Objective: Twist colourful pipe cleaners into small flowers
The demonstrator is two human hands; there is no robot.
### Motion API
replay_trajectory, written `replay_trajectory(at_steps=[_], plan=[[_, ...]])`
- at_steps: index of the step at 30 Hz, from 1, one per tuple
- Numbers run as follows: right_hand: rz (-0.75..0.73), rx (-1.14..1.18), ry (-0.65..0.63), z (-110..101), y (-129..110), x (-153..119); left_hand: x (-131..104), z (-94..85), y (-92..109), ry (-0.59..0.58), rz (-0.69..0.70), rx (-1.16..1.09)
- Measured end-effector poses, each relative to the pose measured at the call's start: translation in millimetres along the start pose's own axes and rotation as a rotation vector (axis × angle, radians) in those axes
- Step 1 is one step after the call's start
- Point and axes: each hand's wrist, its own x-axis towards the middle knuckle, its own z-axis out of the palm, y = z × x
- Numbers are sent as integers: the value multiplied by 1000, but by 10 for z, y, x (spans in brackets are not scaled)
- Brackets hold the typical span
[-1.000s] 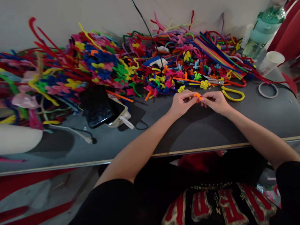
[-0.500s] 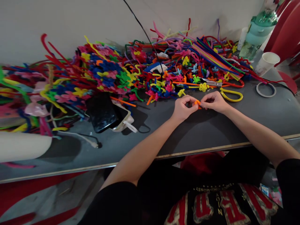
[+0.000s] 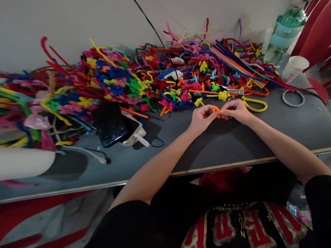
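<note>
A small orange pipe cleaner point(image 3: 218, 112), bent into loops, is pinched between my two hands above the grey table. My left hand point(image 3: 202, 119) grips its left side with thumb and forefinger. On the other side my right hand point(image 3: 237, 111) pinches it the same way. The fingertips partly cover the piece, so its full shape is hidden. Just beyond the hands lie a yellow pipe-cleaner flower point(image 3: 223, 95) and a smaller yellow piece point(image 3: 199, 102). Scissors with a yellow and red handle point(image 3: 256, 105) rest close to my right hand.
A heap of colourful pipe cleaners and flowers point(image 3: 119, 81) runs along the wall. Left of my arm lie a black phone point(image 3: 110, 125) and a white cable point(image 3: 88, 151). To the right are a tape ring point(image 3: 293, 99), a paper cup point(image 3: 294, 69) and a green bottle point(image 3: 286, 36).
The orange pipe cleaner has turned slightly between my fingertips, and more of it shows above them. Both hands keep their pinch in nearly the same spot. The view has shifted a little.
</note>
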Motion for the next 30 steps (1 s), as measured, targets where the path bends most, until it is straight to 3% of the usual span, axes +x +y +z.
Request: replay_trajectory(at_steps=[8, 14, 19, 24, 30], plan=[[12, 24, -115, -25, 4, -28, -50, -27, 55, -124, 126, 80], [28, 42, -169, -42, 13, -32, -76, -44, 86, -148, 221, 218], [23, -22, -24, -16, 57, 8, -16, -8, 95, 18, 161, 303], [-217, -287, 171, 70, 83, -22, 70, 55, -40, 196, -26, 75], [-546, -795, 207, 105, 93, -89, 68, 31, -89, 155, -144, 53]])
